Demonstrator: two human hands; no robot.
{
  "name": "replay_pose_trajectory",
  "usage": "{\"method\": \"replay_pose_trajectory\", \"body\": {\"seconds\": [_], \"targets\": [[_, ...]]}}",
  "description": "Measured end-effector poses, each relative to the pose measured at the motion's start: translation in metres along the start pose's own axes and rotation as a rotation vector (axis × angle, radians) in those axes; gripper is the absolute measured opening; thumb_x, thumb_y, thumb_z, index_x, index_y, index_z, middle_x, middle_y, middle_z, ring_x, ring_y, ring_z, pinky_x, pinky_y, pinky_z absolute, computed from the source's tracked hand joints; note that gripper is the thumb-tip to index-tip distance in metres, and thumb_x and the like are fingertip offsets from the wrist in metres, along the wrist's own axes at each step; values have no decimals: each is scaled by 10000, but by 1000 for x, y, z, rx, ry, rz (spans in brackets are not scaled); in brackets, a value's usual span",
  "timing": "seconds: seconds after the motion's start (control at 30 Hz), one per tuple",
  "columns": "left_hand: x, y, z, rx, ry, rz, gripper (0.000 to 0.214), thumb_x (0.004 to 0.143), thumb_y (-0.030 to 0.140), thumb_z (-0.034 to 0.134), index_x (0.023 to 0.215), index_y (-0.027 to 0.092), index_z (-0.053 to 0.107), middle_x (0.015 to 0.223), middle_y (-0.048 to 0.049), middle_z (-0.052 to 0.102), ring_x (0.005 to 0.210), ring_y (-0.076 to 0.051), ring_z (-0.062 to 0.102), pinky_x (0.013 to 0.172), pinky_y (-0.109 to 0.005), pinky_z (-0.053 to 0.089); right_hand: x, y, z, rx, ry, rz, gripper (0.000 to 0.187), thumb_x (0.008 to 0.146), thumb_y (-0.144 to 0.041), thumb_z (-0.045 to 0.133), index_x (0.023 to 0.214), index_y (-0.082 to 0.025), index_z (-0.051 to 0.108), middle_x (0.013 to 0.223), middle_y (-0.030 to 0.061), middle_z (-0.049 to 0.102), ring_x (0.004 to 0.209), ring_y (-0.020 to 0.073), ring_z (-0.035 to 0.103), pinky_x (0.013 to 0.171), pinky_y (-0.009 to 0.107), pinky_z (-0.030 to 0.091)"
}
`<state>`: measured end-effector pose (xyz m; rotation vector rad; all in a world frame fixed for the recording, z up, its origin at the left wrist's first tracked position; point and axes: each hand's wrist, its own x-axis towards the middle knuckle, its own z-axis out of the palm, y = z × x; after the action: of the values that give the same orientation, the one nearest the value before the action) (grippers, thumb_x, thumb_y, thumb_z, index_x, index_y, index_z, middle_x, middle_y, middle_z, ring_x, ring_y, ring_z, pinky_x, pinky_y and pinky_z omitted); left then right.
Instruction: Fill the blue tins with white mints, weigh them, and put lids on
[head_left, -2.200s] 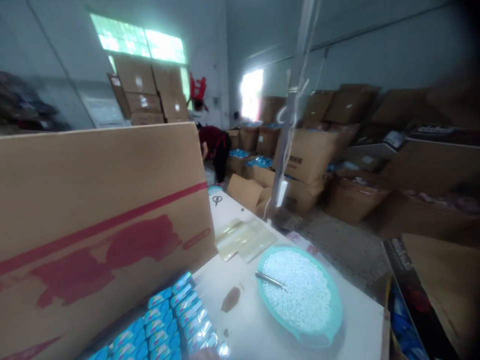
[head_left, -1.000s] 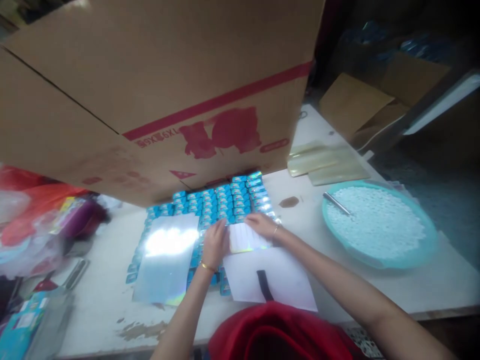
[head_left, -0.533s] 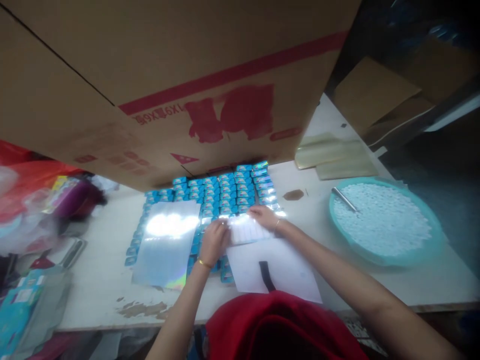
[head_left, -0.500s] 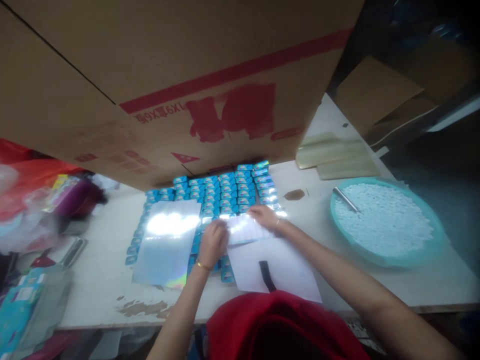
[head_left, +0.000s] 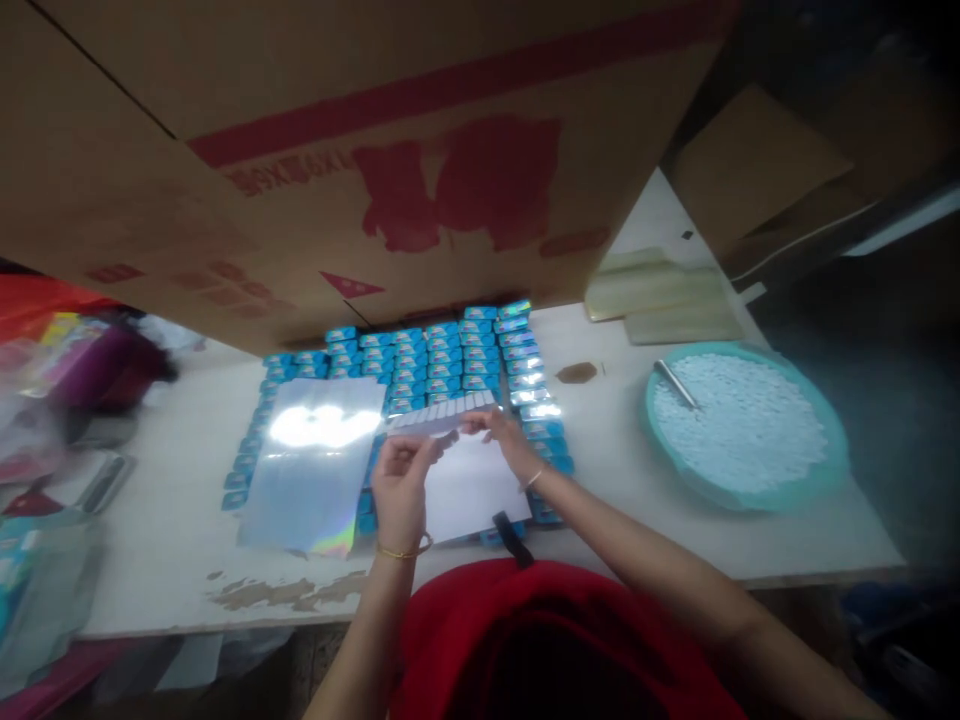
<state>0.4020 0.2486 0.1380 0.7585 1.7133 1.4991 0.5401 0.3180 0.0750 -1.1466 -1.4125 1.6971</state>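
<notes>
My left hand (head_left: 401,490) is closed in a pinch, with a small greyish bit at its fingertips that I cannot make out. Close beside it, my right hand (head_left: 504,440) has its fingers drawn together; what they hold, if anything, does not show clearly. Just beyond both hands lies a row of narrow white pieces (head_left: 442,410). Under my hands is a white sheet (head_left: 472,490). Rows of small blue packets (head_left: 442,370) spread behind and around it. Left of my left hand, a shiny silvery sheet (head_left: 307,480) covers part of the packets.
A large cardboard box (head_left: 300,230) stands at the back of the white table (head_left: 172,540). On the right is a turquoise basin (head_left: 832,450) of small white pieces with a metal tube (head_left: 677,385) on top. Yellowish flat sheets (head_left: 675,300) lie behind it.
The shiny white strip between my hands now shows as a row of narrow white pieces. My hands have drawn closer together, and the white sheet has shifted up and left beneath them.
</notes>
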Motion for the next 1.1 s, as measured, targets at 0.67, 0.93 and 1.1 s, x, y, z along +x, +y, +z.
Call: {"method": "replay_pose_trajectory", "body": {"seconds": [0.67, 0.93, 1.1], "targets": [[-6, -126, 155, 688, -253, 104, 115, 738, 256, 609, 661, 191, 554, 775, -16, 582, 790, -184, 529, 769, -336, 397, -34, 91, -157, -744, 346, -53, 267, 844, -317, 488, 623, -190, 566, 639, 19, 573, 647, 152, 506, 661, 269, 359], [-3, -133, 163, 944, -278, 118, 94, 757, 258, 582, 682, 201, 578, 945, -54, 580, 943, -245, 521, 776, -384, 372, -29, 102, -163, -797, 295, -3, 263, 855, -320, 503, 645, -191, 594, 681, 20, 616, 713, 160, 543, 713, 278, 352], [1, -133, 167, 1044, -293, 136, 72, 766, 272, 571, 763, 202, 587, 977, -67, 566, 953, -260, 513, 763, -394, 373, -26, 117, -161, -686, 323, 16, 250, 847, -368, 522, 692, -206, 632, 682, 17, 627, 698, 168, 558, 716, 290, 391]]}}
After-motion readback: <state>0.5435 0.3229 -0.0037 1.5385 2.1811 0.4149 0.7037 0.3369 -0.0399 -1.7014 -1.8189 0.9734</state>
